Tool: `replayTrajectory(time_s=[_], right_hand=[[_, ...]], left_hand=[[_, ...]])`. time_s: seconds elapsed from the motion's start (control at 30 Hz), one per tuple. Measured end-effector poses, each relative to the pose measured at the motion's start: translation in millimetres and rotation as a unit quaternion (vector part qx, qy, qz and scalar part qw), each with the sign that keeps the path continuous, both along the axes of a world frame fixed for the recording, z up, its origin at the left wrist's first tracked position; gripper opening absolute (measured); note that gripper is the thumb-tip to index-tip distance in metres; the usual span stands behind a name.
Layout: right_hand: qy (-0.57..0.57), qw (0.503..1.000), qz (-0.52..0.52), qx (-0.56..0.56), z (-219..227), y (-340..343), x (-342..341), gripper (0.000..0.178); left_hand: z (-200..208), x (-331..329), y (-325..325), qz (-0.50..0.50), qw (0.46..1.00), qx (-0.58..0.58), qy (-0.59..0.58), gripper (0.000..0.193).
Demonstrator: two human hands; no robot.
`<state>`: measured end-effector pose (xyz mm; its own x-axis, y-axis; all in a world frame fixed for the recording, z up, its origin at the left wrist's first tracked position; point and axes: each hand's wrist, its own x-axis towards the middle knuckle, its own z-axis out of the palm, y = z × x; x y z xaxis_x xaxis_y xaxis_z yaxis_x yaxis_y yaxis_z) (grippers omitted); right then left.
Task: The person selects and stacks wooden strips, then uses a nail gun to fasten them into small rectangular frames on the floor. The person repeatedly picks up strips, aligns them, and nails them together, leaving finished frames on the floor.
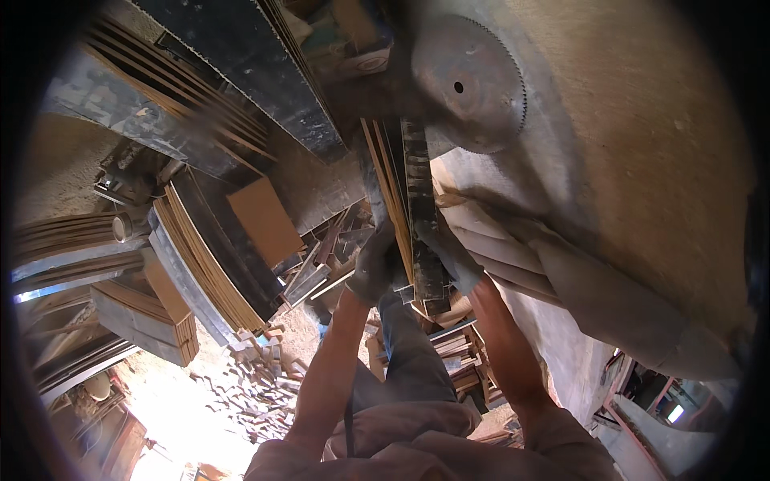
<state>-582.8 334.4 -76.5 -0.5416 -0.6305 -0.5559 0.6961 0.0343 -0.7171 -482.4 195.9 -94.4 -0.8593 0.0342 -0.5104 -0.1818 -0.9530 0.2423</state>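
1 broad, dusty saw desk (642, 144) fills the right side, with 1 round toothed saw blade (469, 84) standing out of it. Just left of the blade, 1 bundle of thin wood strips (405, 192) stands on edge against the desk. 2 gloved hands grasp its near end: the left hand (371, 264) with its grip clenched around the left face, the right hand (453, 260) clenched on the right, both forearms stretched forward. Countless offcuts (257, 377) litter the floor below.

Dim overall, warm brown cast; strongest light is blown-out glare on the ground (188, 417) at lower left. Heavy fisheye bend w/ black vignette round the rim. Motion blur smears the slats (192, 80) upper left; saw blade (469, 84) near top centre soft, shadowed.
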Motion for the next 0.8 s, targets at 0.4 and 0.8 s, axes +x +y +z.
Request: replayTrajectory(time_s=[0.4,0.8], right_hand=[[0.191,0.979,0.062,0.022,1.5,20.8,-9.7,0.094],[0.443,0.785,0.372,0.223,-2.4,-57.5,-133.5,0.066]], left_hand=[[-5.3,-12.5,-15.8,-0.104,0.904,-0.414,-0.005,0.054],[-65.4,-123.1,-87.3,-0.044,0.775,-0.620,0.117,0.042]])
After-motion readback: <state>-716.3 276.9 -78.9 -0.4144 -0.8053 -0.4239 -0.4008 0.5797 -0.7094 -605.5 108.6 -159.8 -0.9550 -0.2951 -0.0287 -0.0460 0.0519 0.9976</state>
